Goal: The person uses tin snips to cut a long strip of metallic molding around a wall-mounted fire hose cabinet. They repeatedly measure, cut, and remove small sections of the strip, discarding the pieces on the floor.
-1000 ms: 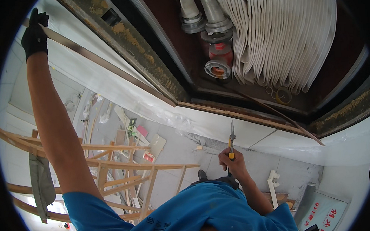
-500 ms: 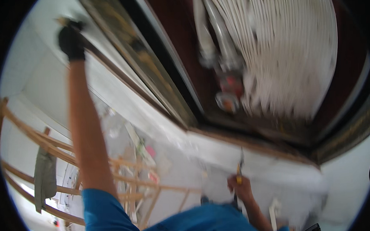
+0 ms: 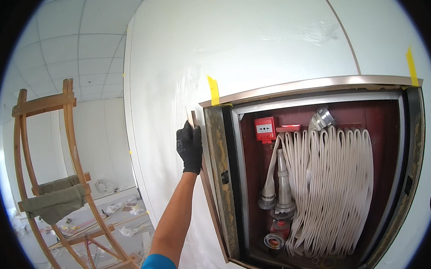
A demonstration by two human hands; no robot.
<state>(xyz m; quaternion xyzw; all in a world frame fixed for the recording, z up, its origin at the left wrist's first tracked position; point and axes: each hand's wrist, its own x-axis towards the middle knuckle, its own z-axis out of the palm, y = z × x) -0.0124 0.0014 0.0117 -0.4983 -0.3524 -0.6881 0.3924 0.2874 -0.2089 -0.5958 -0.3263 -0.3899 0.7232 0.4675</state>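
White wall (image 3: 269, 45) is filling the frame's upper centre; the gloved left hand (image 3: 190, 147) is reaching up, fingers (image 3: 197, 135) gripping a thin trim strip (image 3: 210, 202) beside the hose cabinet (image 3: 323, 178), wooden ladder (image 3: 73, 189) standing lower left.

We hold a thin wooden strip (image 3: 205, 183) upright against the left edge of the wall cabinet's frame (image 3: 216, 173). It is narrow and brown, running from just above our gloved left hand (image 3: 190, 147) down to near the cabinet's lower left corner. Its top end shows above the glove's fingers, which wrap its upper part; it leans slightly.
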